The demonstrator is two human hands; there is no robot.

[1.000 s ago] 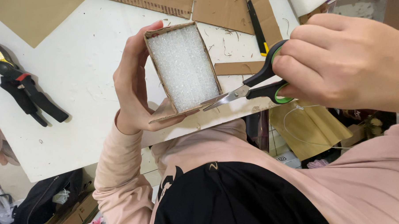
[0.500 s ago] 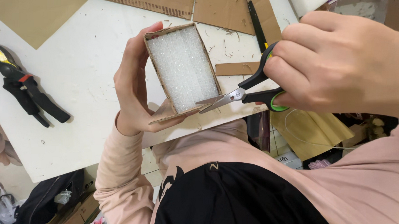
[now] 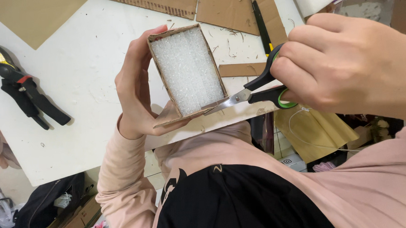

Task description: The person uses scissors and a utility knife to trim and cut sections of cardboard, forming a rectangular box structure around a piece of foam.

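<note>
Holding a small open cardboard box [image 3: 186, 70] up off the white tabletop [image 3: 89, 64], the left hand [image 3: 137, 91] cups it from the side: fingers curl along the far long wall and over the top corner, the thumb base props the near lower corner, so the open face, lined with white bubbly foam, tilts toward the camera. That grip leaves the bottom edge free, likely so the blades can reach it. The right hand [image 3: 345, 68] is closed through the black-and-green handles of the scissors [image 3: 252, 95], fingers pressed together around the loops; the blades look nearly shut, their tips at the box's lower right edge, where a cardboard flap [image 3: 167, 117] sticks out beneath. Whether they bite the cardboard or only touch it cannot be told. The box's long axis runs from upper left to lower right, away from the body, open side up. The scissors lie almost crosswise to it, tips pointing left and slightly down. Lying on the table: black clamps or pliers with a yellow part [image 3: 22, 89] well to the left, a loose cardboard strip [image 3: 242, 69] just beyond the scissors, larger cardboard sheets [image 3: 235, 9] at the far edge, and a dark pen-like tool [image 3: 260, 20] on them.
</note>
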